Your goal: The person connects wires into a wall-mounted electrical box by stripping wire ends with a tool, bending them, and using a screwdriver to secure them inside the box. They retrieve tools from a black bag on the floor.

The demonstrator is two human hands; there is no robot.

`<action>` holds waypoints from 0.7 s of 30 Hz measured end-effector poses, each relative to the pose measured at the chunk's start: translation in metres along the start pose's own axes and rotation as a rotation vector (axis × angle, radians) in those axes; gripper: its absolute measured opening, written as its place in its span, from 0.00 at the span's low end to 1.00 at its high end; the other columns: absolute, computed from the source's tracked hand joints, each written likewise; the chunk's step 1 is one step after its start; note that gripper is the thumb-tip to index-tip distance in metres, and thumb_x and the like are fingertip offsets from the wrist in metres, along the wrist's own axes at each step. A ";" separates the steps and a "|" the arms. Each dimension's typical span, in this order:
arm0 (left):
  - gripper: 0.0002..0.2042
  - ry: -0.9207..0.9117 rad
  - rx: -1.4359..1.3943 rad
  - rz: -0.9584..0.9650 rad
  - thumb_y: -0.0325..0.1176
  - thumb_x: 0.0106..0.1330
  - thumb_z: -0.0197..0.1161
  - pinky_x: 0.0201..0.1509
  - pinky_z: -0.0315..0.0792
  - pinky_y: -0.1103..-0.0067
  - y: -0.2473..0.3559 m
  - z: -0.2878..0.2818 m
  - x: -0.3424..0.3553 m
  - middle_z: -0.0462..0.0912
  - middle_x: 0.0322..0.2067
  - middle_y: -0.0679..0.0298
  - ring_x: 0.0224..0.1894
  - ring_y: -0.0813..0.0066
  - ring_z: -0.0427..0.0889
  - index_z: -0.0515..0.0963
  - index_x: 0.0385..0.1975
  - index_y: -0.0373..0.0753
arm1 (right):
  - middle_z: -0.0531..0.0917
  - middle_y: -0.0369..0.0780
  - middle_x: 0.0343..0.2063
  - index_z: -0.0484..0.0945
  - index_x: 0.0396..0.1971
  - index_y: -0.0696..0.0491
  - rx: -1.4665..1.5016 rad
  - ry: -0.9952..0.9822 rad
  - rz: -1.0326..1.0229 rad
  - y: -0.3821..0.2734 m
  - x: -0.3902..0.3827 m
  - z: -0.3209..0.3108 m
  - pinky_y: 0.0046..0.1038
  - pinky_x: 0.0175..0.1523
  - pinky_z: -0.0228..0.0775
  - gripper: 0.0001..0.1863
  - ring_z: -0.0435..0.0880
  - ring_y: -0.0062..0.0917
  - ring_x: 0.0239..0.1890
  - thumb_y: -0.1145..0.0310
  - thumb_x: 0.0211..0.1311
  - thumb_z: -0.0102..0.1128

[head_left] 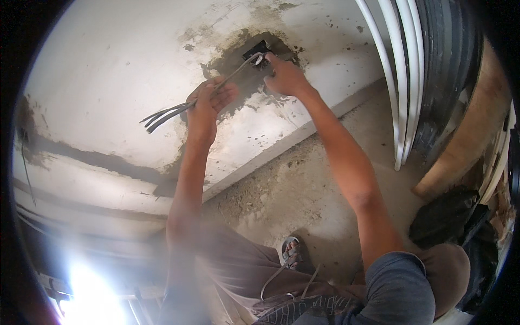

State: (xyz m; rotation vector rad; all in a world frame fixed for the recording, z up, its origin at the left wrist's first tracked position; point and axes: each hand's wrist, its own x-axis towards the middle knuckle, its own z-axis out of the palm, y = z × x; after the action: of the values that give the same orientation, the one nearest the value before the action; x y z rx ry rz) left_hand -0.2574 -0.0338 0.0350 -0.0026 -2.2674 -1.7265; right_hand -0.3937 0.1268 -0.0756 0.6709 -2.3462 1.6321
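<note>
A grey cable (236,72) comes out of a dark recessed wall box (261,47), bends at the opening and runs down to the left. My left hand (207,103) is closed on it, with the thumb pressing it against the fingers. Beyond that hand, several dark grey strands or cable ends (164,115) fan out to the left. At the box, my right hand (288,77) is curled, its index finger and thumb side against the cable's bend. Its fingertips partly cover the opening, so the exact grip is hard to see.
Rough grey mortar (238,49) surrounds the box on the white wall (130,70). White pipes (398,81) lean at the right beside dark curved strips (447,70) and a wooden board (460,135). Black bags (444,216) lie below them. The floor (292,184) is dusty; glare blurs the lower left.
</note>
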 end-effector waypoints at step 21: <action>0.13 0.074 -0.176 -0.047 0.34 0.72 0.46 0.50 0.75 0.69 -0.019 -0.002 0.000 0.81 0.41 0.52 0.42 0.64 0.81 0.71 0.49 0.35 | 0.82 0.46 0.29 0.77 0.49 0.54 -0.137 -0.004 -0.254 0.005 -0.003 -0.029 0.36 0.40 0.73 0.25 0.82 0.34 0.33 0.62 0.49 0.69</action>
State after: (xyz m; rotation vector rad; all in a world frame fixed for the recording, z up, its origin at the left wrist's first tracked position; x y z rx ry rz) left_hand -0.2597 -0.0413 0.0179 0.0770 -2.0729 -1.9127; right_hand -0.3959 0.1553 -0.0702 0.9005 -2.2429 1.3507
